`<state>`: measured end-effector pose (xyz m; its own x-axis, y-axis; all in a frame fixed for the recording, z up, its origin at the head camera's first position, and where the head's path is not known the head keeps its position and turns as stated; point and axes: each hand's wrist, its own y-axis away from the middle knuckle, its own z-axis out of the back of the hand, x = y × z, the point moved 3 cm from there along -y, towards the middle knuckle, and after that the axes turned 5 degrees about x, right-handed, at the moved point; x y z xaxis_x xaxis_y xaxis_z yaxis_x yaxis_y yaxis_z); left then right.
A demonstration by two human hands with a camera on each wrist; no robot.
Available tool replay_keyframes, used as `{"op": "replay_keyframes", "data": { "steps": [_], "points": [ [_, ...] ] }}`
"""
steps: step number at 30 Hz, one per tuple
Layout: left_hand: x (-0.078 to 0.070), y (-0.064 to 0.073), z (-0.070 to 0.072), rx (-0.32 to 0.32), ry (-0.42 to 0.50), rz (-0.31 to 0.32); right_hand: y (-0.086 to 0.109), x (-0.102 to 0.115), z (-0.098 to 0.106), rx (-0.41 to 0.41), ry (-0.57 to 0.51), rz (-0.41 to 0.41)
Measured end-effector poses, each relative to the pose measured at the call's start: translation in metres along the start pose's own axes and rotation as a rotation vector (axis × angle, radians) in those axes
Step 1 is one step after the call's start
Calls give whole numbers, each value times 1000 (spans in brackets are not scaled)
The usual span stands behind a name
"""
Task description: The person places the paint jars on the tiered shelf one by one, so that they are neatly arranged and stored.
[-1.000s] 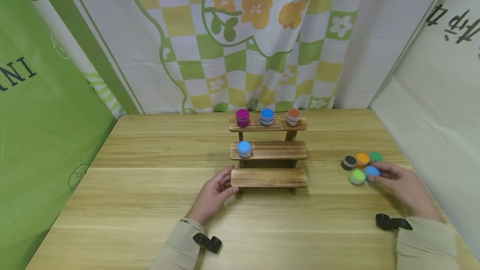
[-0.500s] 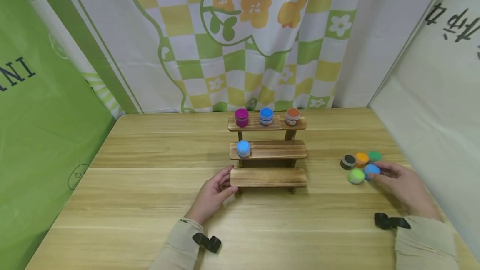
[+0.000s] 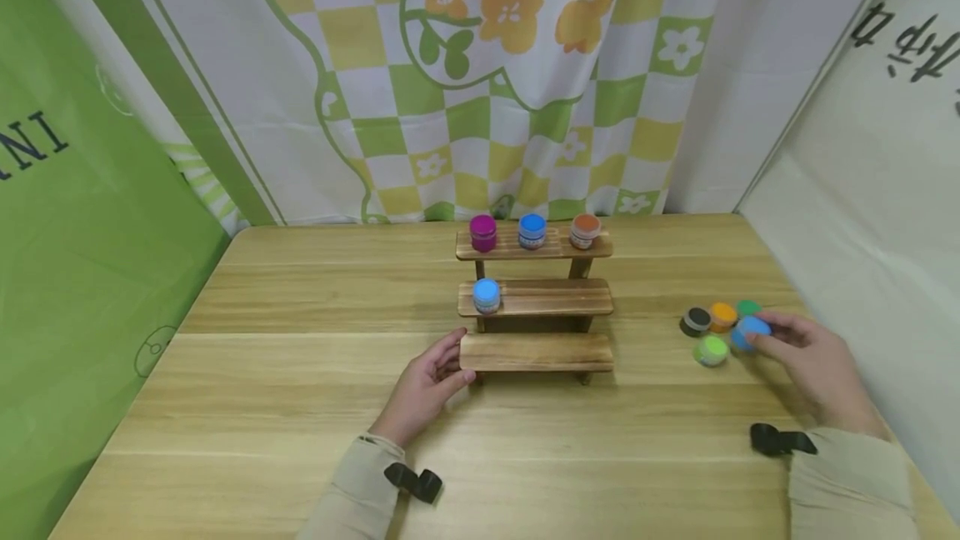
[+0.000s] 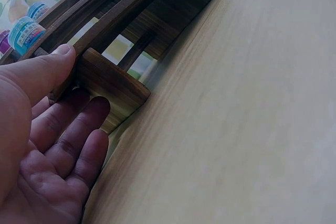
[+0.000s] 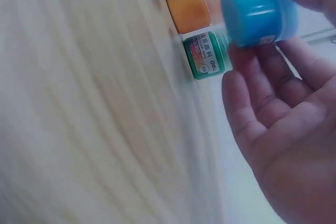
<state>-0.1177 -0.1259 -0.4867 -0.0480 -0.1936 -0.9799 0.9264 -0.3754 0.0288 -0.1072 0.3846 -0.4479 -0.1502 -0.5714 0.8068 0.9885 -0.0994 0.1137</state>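
My right hand (image 3: 821, 369) pinches a blue paint jar (image 3: 751, 332) between thumb and fingers. In the right wrist view this jar (image 5: 257, 14) is lifted above the table, tilted on its side in the fingers. My left hand (image 3: 420, 394) holds the left end of a three-tier wooden shelf (image 3: 536, 352), thumb at the lowest step's front edge and fingers by the end panel (image 4: 113, 87). On the top tier stand a purple jar (image 3: 483, 233), a blue jar (image 3: 532, 232) and an orange-brown jar (image 3: 585, 232). A light blue jar (image 3: 486, 296) sits at the middle tier's left.
Beside the right hand stand a black jar (image 3: 696, 322), an orange jar (image 3: 722, 317), a green jar (image 3: 748, 308) and a light green jar (image 3: 711, 351). The wooden table (image 3: 300, 373) ends at a patterned curtain (image 3: 480, 132) behind the shelf.
My right hand has raised the blue jar off its place among the jars, moving it slightly back and right. My left hand stays at the shelf's end.
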Motion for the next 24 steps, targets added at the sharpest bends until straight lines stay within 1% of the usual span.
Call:
{"op": "replay_keyframes", "data": {
  "steps": [2,7,9,16,24],
  "points": [
    [0,0,0,0,-2,4,1,4,0,-14,-38,6],
    [0,0,1,2,-7,7,4,16,3,-58,-117,58],
    [-1,0,0,2,-6,5,5,20,4,-65,-118,64],
    [0,0,1,4,-4,3,9,35,3,-52,-92,75],
    [0,-1,0,-2,-19,-7,10,51,-3,-28,-79,114]
  ]
}}
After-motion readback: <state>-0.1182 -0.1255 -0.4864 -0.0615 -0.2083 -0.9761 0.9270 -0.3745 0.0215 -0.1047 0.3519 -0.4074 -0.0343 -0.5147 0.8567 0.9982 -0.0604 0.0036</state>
